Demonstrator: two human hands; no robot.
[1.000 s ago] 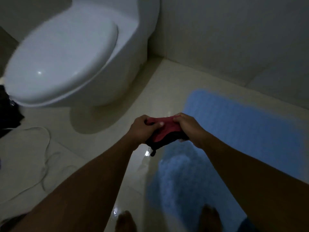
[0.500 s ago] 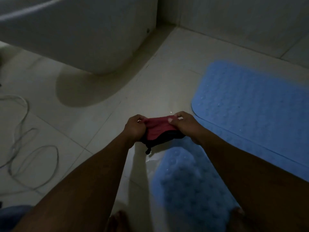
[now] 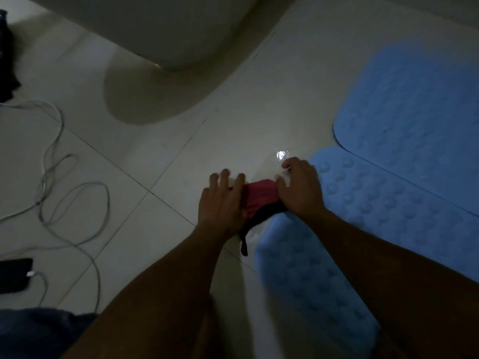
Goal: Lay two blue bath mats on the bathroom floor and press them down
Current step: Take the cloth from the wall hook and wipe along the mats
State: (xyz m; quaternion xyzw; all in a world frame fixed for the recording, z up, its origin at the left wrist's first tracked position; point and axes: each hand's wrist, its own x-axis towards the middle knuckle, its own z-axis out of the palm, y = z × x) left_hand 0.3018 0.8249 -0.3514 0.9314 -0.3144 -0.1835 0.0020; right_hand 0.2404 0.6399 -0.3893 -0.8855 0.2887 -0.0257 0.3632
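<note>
Left hand [image 3: 223, 203] and right hand [image 3: 302, 190], fingers spread, flatten a red cloth [image 3: 260, 195]; blue mats [image 3: 368, 216] at three o'clock. Best pressed evenly.

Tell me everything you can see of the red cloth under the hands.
The red cloth is small, soft fabric, red above with a black lower edge and a short black tab trailing toward the camera. It lies bunched on the pale floor tile beside the near blue mat. The left hand presses its left end with spread fingers; the right hand covers its right end.
</note>
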